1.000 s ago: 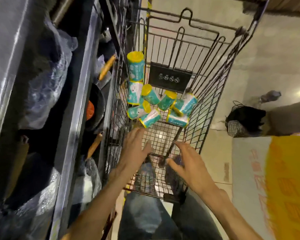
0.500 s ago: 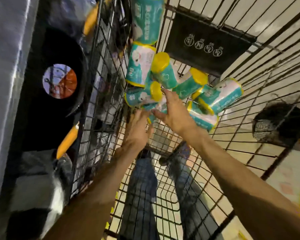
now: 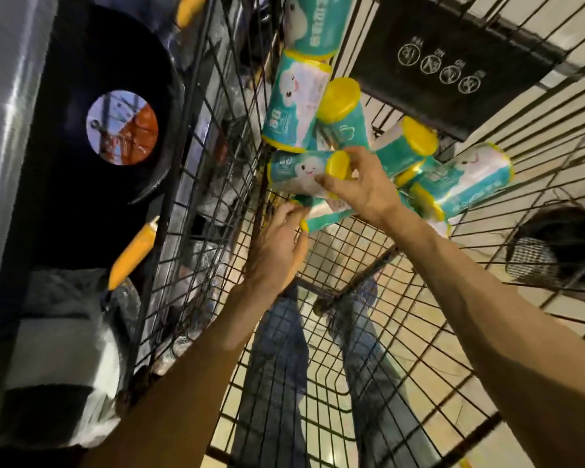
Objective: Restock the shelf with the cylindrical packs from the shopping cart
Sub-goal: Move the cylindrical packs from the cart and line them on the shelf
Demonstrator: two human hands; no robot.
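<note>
Several teal cylindrical packs (image 3: 345, 119) with yellow ends lie piled at the far end of the black wire shopping cart (image 3: 379, 359). My right hand (image 3: 358, 184) reaches over the pile and its fingers close around the yellow end of one pack (image 3: 301, 172) lying sideways. My left hand (image 3: 277, 244) is below it, fingers curled on the end of another teal pack (image 3: 328, 216) lying under my right hand. The shelf (image 3: 11, 136) runs along the left of the cart.
Black frying pans (image 3: 92, 79) with round labels and yellow-orange handles (image 3: 134, 253) hang or lie on the shelf at left, with plastic-wrapped goods below. A black sign panel (image 3: 450, 59) hangs on the cart's far wall. A dark bag (image 3: 561, 248) lies on the tiled floor to the right.
I have leaned deep into the cart. Both hands moved from the near cart floor forward to the pile, and each has taken hold of a pack.
</note>
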